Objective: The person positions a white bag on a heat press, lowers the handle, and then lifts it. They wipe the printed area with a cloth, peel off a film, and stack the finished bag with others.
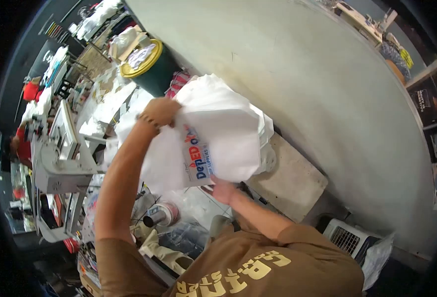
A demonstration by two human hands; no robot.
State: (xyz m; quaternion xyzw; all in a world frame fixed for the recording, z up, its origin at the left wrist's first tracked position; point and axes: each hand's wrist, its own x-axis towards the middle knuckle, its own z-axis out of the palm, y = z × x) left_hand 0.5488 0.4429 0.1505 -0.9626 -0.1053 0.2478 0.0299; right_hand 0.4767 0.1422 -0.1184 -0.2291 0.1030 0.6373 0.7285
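Note:
A white printed sheet (233,143), soft and fabric-like, is stretched out in front of me with blue and red "DepED" lettering on it. My left hand (160,113) has its fingers closed on the sheet's far left edge and wears a beaded bracelet. At the near edge, beside the lettering, my right hand (223,191) pinches the same sheet. Behind and beneath it lies a pile of white sheets (213,89), its edges showing at the far side and at the right.
A grey printing machine (62,168) stands at left. A dark bin with a yellow lid (151,59) is beyond the pile. A pale board (290,185) lies by the wall (297,74). A pink-white bucket (168,213) and a slatted grey unit (344,240) are closer to me.

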